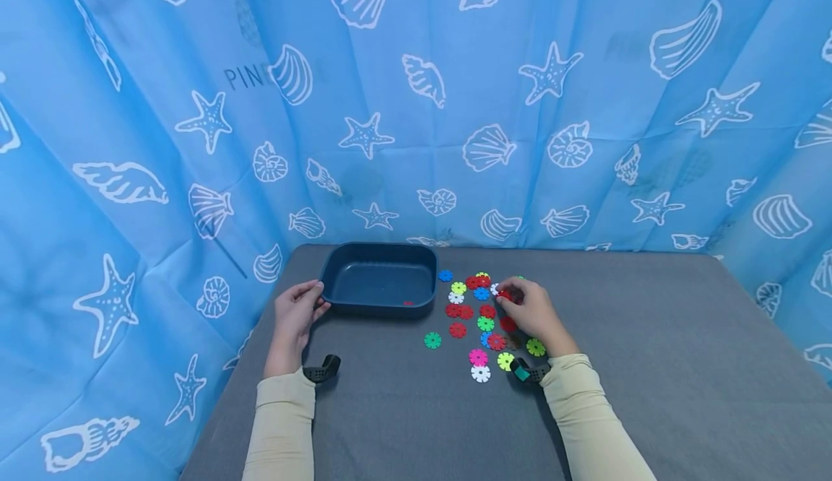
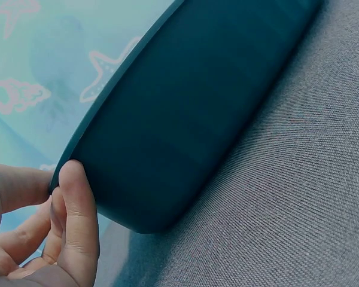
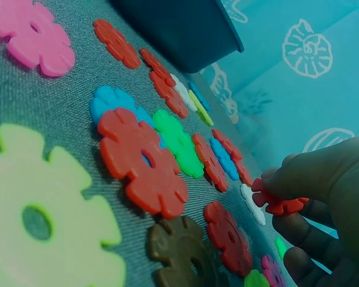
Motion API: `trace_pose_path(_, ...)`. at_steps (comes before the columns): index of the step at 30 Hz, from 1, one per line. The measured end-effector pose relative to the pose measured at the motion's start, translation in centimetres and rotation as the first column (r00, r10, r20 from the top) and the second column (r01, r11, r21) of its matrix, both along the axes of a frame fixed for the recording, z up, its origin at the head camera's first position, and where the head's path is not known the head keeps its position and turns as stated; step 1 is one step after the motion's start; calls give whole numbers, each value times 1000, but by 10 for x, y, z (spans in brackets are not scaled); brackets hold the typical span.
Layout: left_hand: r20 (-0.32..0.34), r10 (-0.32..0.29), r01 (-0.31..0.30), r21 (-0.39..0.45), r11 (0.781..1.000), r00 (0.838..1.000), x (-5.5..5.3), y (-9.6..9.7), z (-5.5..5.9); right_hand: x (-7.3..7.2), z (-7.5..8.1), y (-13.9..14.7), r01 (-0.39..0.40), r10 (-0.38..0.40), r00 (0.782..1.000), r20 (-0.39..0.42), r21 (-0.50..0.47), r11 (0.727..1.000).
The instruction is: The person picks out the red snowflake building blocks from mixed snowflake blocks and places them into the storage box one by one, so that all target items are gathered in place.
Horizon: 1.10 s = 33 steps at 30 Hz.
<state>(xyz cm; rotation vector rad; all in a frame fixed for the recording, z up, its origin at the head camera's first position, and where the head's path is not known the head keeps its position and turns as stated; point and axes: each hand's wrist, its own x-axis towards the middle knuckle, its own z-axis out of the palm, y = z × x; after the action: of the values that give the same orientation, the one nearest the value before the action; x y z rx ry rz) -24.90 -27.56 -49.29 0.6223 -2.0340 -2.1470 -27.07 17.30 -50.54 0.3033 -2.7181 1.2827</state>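
A dark blue rectangular plastic basin (image 1: 377, 286) stands on the table's far left, with a small red piece (image 1: 408, 302) inside near its front right corner. My left hand (image 1: 295, 318) pinches the rim at the basin's left front corner; the left wrist view shows thumb and finger on that edge. On the right, my right hand (image 1: 534, 315) holds a red snowflake disc (image 3: 280, 202) between thumb and fingers, just above the table. Beneath and beside it lie loose notched discs, among them a brown disc (image 3: 185, 254), a green disc (image 1: 485, 323) and a white disc (image 1: 480, 373).
A grey cloth (image 1: 403, 416) covers the table. Several more discs spread right of the basin, including a blue disc (image 1: 445, 276) and a dark green disc (image 1: 432, 340). Behind the table hangs a blue curtain (image 1: 416, 141) with white shell prints.
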Motion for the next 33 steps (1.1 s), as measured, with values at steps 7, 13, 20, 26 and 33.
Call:
trace_pose_path(7, -1, -2, 2, -4, 1000, 1000, 0, -1, -1, 1, 1, -1, -10, 10, 1000, 7, 1, 1000)
trace_pose_path(13, -1, 0, 0, -4, 1000, 1000, -1, -1, -1, 2, 3, -2, -22, 22, 1000, 7, -15, 1000)
trace_pose_path(20, 0, 2, -2, -1, 1000, 1000, 0, -1, 1, 2, 6, -4, -19, 19, 1000, -12, -18, 1000)
trace_pose_path(26, -3, 2, -2, 3, 1000, 1000, -1, -1, 1, 2, 9, -6, -20, 19, 1000, -15, -22, 1000)
trace_pose_path(33, -2, 1, -1, 5, 1000, 1000, -1, -1, 1, 5, 10, -7, -28, 27, 999, -32, -20, 999)
